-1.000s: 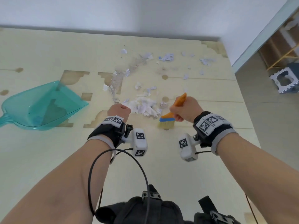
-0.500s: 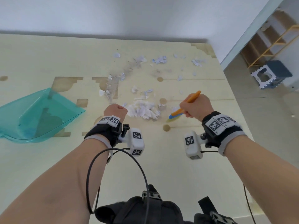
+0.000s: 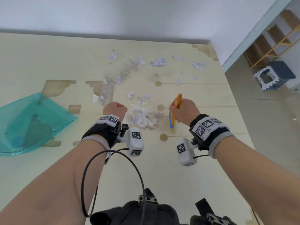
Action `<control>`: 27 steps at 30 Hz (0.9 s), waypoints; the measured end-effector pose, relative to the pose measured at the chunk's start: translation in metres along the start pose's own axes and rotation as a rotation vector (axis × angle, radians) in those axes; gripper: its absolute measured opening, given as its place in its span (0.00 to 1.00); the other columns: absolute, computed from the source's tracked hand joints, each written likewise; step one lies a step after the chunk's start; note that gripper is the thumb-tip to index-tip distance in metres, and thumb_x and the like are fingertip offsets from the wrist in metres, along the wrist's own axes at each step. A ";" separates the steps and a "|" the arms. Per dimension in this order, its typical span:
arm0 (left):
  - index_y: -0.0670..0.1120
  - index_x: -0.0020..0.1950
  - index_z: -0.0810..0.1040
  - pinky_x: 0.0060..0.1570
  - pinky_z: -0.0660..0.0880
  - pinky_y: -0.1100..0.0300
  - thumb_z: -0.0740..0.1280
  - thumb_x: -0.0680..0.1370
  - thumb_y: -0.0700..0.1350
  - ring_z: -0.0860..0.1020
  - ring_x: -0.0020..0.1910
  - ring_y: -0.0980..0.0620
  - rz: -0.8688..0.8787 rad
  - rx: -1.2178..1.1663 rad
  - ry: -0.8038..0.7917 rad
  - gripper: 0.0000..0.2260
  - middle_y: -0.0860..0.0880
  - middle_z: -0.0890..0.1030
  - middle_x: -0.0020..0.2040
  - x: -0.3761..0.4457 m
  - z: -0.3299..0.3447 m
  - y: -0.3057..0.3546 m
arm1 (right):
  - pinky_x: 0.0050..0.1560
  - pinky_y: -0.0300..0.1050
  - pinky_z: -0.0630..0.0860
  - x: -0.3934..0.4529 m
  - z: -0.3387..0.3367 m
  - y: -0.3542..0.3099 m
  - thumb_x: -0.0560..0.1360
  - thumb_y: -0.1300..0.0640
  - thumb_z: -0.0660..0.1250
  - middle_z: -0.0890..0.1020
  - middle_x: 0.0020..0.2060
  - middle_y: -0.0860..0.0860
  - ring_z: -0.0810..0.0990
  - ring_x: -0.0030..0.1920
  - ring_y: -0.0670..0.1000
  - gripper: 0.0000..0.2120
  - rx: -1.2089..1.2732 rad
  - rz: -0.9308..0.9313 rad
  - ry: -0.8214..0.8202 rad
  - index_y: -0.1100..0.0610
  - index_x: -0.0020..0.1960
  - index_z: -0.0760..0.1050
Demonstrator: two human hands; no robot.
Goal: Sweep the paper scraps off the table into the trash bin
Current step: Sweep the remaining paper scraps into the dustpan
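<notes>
Lying at the far left of the pale wooden table [image 3: 48, 168], one translucent teal dustpan [image 3: 32, 120] rests with its open mouth turned toward the middle; through its clear floor only the table's darker cut-out marks show, and I cannot make out any scrap inside it. Next comes the left hand [image 3: 115, 109], curled into a closed fist with nothing in it, just beside the one gathered heap of white paper scraps [image 3: 142, 117]. That heap lies between the two hands, near the table's middle. Beyond it, loose scraps [image 3: 158, 62] are scattered toward the far edge in several small clusters, too many and too small to count, along with a streak of grey dust [image 3: 125, 72]. To the right of the heap, the right hand [image 3: 184, 112] wraps its fingers around the orange handle of one small brush [image 3: 174, 111], whose blue ferrule and bristles point down at the table close to the heap's right edge. Each wrist wears one black band with white coded markers. Off the table at the far right, one grey-and-white stool [image 3: 274, 75] stands on the floor.
</notes>
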State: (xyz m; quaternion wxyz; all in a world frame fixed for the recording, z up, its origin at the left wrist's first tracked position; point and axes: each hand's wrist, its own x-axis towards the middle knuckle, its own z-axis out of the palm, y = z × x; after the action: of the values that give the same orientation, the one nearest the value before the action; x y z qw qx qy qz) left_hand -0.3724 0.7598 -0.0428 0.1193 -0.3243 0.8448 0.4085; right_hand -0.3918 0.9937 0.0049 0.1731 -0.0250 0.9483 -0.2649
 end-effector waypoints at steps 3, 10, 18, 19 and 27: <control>0.43 0.52 0.80 0.55 0.77 0.52 0.63 0.76 0.43 0.80 0.54 0.45 -0.009 -0.014 0.010 0.09 0.45 0.83 0.52 0.006 -0.001 0.004 | 0.43 0.54 0.78 0.011 -0.026 0.006 0.75 0.55 0.61 0.81 0.37 0.59 0.80 0.40 0.60 0.11 0.090 0.038 0.190 0.63 0.43 0.76; 0.47 0.43 0.76 0.53 0.78 0.52 0.64 0.76 0.43 0.81 0.52 0.45 0.018 -0.033 -0.005 0.03 0.45 0.83 0.50 0.009 0.008 0.017 | 0.41 0.49 0.70 0.022 -0.015 0.019 0.77 0.57 0.59 0.73 0.33 0.53 0.75 0.41 0.59 0.06 -0.139 0.062 0.124 0.59 0.46 0.64; 0.48 0.37 0.75 0.42 0.74 0.57 0.64 0.75 0.42 0.81 0.48 0.46 0.040 -0.015 -0.026 0.07 0.47 0.80 0.42 0.018 0.013 0.031 | 0.44 0.52 0.78 0.037 -0.048 0.038 0.77 0.55 0.58 0.81 0.36 0.58 0.80 0.38 0.58 0.12 0.065 0.110 0.403 0.64 0.44 0.73; 0.47 0.38 0.76 0.43 0.74 0.57 0.64 0.75 0.42 0.80 0.47 0.46 0.043 -0.004 -0.026 0.06 0.47 0.80 0.42 0.020 0.015 0.033 | 0.43 0.50 0.75 0.040 -0.052 0.045 0.77 0.55 0.58 0.80 0.37 0.56 0.79 0.39 0.59 0.11 0.014 0.134 0.438 0.63 0.44 0.70; 0.43 0.48 0.80 0.47 0.75 0.56 0.64 0.76 0.42 0.80 0.50 0.45 0.073 0.008 -0.032 0.06 0.45 0.83 0.49 0.026 0.031 0.051 | 0.51 0.56 0.77 0.049 -0.026 0.042 0.76 0.55 0.62 0.78 0.37 0.57 0.78 0.42 0.60 0.11 0.267 0.078 0.183 0.64 0.47 0.73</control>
State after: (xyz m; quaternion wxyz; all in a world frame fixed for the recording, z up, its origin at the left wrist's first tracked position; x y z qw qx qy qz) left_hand -0.4267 0.7950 -0.0432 0.1190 -0.2861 0.8557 0.4144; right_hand -0.4445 1.0361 -0.0114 0.0982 0.0592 0.9168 -0.3827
